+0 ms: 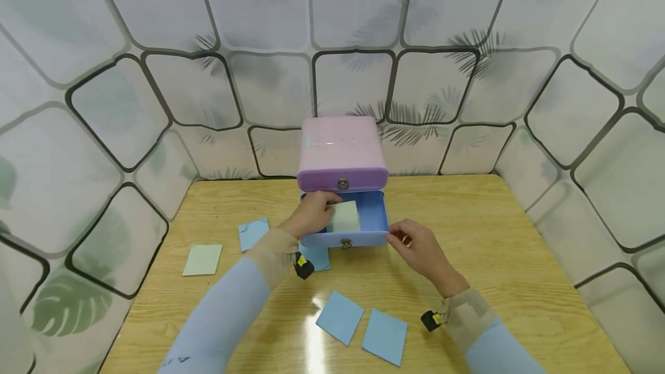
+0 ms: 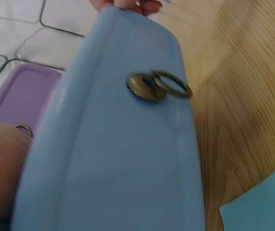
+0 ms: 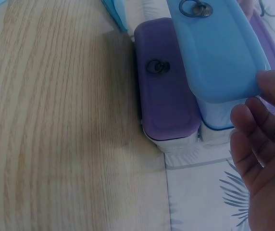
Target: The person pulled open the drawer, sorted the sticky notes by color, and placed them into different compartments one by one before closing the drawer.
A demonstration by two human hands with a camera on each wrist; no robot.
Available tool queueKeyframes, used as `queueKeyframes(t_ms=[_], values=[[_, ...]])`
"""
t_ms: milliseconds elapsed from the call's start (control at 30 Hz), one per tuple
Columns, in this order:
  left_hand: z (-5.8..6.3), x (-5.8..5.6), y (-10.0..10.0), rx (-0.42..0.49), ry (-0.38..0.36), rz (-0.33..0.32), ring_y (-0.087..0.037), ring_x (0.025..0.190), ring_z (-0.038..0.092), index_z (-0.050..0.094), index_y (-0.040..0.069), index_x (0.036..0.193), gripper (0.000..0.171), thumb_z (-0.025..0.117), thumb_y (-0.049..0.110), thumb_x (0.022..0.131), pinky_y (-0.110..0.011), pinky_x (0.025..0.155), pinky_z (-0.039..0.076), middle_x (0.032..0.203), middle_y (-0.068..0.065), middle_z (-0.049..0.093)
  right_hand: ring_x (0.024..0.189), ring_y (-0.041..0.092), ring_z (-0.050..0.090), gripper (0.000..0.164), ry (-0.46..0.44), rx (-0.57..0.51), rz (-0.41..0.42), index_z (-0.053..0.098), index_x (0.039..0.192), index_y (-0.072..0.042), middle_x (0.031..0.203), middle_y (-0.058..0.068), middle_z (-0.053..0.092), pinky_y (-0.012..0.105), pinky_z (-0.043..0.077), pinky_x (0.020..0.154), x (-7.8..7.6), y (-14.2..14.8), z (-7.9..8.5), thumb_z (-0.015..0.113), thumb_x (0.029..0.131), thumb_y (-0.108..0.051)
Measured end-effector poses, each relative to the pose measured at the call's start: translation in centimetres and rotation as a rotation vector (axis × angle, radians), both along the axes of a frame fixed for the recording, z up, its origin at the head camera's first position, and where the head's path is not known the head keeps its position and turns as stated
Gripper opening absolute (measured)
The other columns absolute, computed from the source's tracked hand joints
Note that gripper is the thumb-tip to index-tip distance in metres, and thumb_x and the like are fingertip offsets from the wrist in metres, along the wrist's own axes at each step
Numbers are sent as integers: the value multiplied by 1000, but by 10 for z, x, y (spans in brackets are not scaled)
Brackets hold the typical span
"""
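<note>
A small chest of drawers (image 1: 343, 140) with a pink top has its blue drawer (image 1: 373, 212) pulled out. My left hand (image 1: 310, 212) reaches into that drawer, its fingers at the upper left edge of a pale green paper square (image 1: 345, 216), which it holds. The ends of those fingers are partly hidden by the paper and the drawer. At the drawer's right front corner, my right hand (image 1: 418, 247) pinches the rim between thumb and fingers, as the right wrist view also shows. A brass ring pull (image 2: 159, 86) hangs on the blue front.
Purple drawer fronts sit above and below the blue one, the lower (image 3: 171, 82) pushed in. Blue paper squares lie under the drawer (image 1: 316, 257), to its left (image 1: 253, 233) and nearer me (image 1: 340, 317). Another pale green square (image 1: 202, 260) is far left. Patterned fabric (image 1: 270, 85) walls the table.
</note>
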State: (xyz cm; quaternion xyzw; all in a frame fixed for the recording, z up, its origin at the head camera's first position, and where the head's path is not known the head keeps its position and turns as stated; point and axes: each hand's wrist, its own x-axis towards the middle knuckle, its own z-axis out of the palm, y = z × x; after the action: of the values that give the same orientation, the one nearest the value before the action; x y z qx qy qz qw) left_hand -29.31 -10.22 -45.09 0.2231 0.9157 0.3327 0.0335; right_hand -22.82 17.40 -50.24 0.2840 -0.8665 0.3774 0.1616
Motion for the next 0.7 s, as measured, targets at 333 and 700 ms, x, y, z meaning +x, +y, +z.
queueKeyframes(t_ms=[333, 700], values=[[-4, -4, 2, -137, 53, -33, -21, 103, 63, 70, 6, 113, 25, 59, 0, 91, -34, 86, 51, 112, -7, 68, 69, 5, 54, 10, -2, -9, 2, 67, 96, -13, 82, -10, 58, 24, 50, 58, 2, -1, 1, 70, 88, -8], [-6, -8, 9, -220, 34, -32, -20, 107, 61, 73, 10, 109, 24, 59, 2, 92, -34, 93, 48, 111, -4, 69, 70, 5, 54, 9, -11, 2, -7, 66, 97, -13, 82, -10, 58, 24, 50, 59, 2, -2, 2, 70, 89, -10]])
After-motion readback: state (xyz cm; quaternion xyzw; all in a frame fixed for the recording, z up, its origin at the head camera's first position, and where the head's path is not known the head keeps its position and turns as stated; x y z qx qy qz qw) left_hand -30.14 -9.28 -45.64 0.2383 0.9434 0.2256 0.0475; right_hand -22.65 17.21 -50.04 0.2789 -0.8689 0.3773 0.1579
